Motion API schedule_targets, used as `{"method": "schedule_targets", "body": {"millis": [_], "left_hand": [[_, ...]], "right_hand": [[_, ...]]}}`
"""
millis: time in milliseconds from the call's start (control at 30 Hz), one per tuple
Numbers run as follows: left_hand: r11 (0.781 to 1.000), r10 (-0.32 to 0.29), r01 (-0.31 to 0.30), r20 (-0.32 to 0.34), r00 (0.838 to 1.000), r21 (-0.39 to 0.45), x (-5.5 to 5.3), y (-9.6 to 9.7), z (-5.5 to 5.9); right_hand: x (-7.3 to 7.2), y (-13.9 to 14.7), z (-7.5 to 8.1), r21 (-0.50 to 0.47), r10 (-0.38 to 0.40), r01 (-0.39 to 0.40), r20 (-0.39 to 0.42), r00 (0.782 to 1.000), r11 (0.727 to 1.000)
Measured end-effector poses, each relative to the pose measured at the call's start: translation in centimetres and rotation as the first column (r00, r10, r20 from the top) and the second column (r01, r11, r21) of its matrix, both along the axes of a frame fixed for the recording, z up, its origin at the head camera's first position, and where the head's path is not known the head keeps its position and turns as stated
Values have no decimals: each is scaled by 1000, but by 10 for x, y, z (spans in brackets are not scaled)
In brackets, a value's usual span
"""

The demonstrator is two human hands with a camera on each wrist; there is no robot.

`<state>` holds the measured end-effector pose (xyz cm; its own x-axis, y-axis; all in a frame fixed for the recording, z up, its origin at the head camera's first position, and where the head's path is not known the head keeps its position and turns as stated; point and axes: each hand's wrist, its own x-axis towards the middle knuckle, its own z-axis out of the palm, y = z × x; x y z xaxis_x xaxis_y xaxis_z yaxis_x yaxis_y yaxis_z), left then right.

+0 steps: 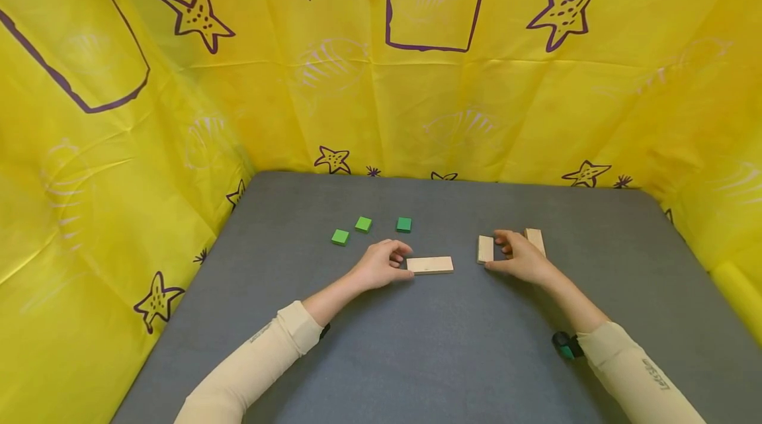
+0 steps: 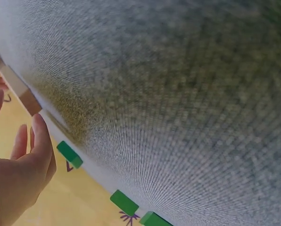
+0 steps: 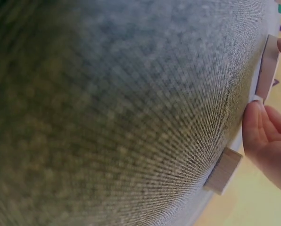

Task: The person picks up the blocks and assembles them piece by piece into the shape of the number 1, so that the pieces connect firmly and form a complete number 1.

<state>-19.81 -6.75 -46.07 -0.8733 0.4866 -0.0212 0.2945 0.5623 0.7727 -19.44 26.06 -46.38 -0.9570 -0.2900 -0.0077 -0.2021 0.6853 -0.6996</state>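
In the head view my left hand (image 1: 381, 265) is at the left end of a long pale wooden block (image 1: 430, 265) lying flat. Its thumb and fingers stand apart, with the thumb tip right at the near corner. My right hand (image 1: 522, 258) is beside a second wooden block (image 1: 485, 249), its thumb at the near end and its index finger by the far end, spread apart. A third wooden block (image 1: 534, 241) lies behind that hand, partly hidden by it. The right wrist view shows a fingertip close to the end of a wooden block (image 3: 268, 70).
Two light green square tiles (image 1: 364, 224) (image 1: 340, 237) lie beyond the left hand. A darker green tile (image 1: 404, 225) sits to their right. The grey tabletop (image 1: 417, 358) is bordered by yellow patterned cloth (image 1: 369, 100) at the back and sides.
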Motion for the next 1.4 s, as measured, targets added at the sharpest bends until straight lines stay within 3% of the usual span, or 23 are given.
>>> {"method": "schedule_targets", "body": {"millis": [433,1100,1400], "left_hand": [[996,-68,63,-68,995,-62,-4,4,-11],[995,-80,70,-150,985,-75,-8,5,-15],[996,-74,66,-153,986,-54,-5,4,-13]], "right_hand": [[0,0,-2,65,11,-9,-39,999,998],[1,-1,-2,59,10,-9,-30,999,998],[1,0,-2,64,9,-7,-32,999,998]]}}
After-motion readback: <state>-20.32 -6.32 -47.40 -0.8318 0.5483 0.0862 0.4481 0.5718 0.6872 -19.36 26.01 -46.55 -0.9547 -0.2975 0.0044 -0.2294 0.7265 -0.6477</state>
